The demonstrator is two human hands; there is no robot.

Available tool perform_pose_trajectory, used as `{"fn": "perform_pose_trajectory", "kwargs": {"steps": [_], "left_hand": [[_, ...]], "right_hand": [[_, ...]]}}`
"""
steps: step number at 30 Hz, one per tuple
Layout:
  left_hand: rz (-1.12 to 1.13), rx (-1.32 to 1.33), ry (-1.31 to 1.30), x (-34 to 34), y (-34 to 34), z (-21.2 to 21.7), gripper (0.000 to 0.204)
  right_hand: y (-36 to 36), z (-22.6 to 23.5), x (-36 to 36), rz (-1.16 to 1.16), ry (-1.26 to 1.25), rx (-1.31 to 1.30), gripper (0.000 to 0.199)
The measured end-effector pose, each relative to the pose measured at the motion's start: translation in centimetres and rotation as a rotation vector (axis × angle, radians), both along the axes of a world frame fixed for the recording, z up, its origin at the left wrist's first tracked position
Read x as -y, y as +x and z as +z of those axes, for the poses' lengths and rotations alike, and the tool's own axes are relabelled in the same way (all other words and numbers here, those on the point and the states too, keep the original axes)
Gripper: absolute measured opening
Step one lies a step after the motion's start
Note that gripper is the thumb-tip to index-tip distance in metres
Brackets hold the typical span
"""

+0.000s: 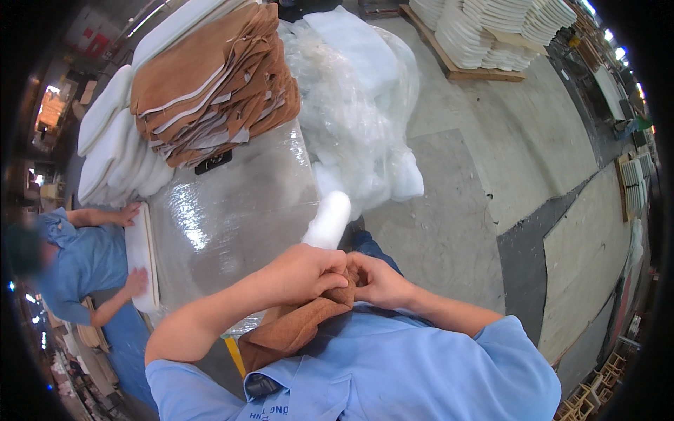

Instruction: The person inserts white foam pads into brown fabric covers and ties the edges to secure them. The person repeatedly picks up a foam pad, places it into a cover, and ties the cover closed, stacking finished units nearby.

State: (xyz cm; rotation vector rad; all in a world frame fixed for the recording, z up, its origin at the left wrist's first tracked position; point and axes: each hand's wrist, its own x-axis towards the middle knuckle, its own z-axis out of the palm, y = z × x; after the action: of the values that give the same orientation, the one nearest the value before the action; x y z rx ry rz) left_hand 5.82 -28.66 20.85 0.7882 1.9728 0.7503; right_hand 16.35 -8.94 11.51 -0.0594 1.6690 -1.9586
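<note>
My left hand (303, 272) and my right hand (379, 279) meet in front of my chest, both gripping the mouth of a brown fabric cover (295, 328). A white foam piece (328, 219) sticks up out of the cover, just beyond my fingers. The rest of the cover hangs down against my blue shirt.
A table wrapped in clear plastic (232, 210) lies ahead, with a stack of brown covers (210, 84) and white foam pads (112, 147) at its far end. Crumpled plastic bags (358, 105) sit to the right. A person in blue (84, 266) handles a white pad (140, 256) at the left. More pads on a pallet (491, 31) stand far right.
</note>
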Motion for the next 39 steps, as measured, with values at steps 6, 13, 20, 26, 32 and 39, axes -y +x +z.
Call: {"fn": "perform_pose_trajectory", "kwargs": {"steps": [6,13,20,26,32,39], "left_hand": [[0.062,0.019,0.075,-0.1,-0.4,-0.1,0.017],[0.185,0.500,-0.116,0.0,-1.5,-1.9,0.036],[0.029,0.552,-0.282,-0.9,-2.0,-1.7,0.042],[-0.019,0.484,0.004,0.6,-1.7,-3.0,0.031],[-0.145,-0.480,-0.016,0.1,-0.4,-1.5,0.022],[-0.039,-0.261,0.085,0.5,-0.8,-1.6,0.021]], "right_hand": [[-0.9,-4.2,-1.6,0.134,-0.429,0.215,0.018],[0.5,-4.5,-0.1,-0.185,-0.647,0.353,0.026],[0.7,-4.1,0.2,-0.270,-0.517,0.207,0.030],[0.6,-3.0,0.2,-0.274,-0.502,0.258,0.022],[0.0,-4.7,-0.4,-0.047,-0.533,0.327,0.021],[0.1,-5.0,-0.1,-0.131,-0.623,0.288,0.018]]}}
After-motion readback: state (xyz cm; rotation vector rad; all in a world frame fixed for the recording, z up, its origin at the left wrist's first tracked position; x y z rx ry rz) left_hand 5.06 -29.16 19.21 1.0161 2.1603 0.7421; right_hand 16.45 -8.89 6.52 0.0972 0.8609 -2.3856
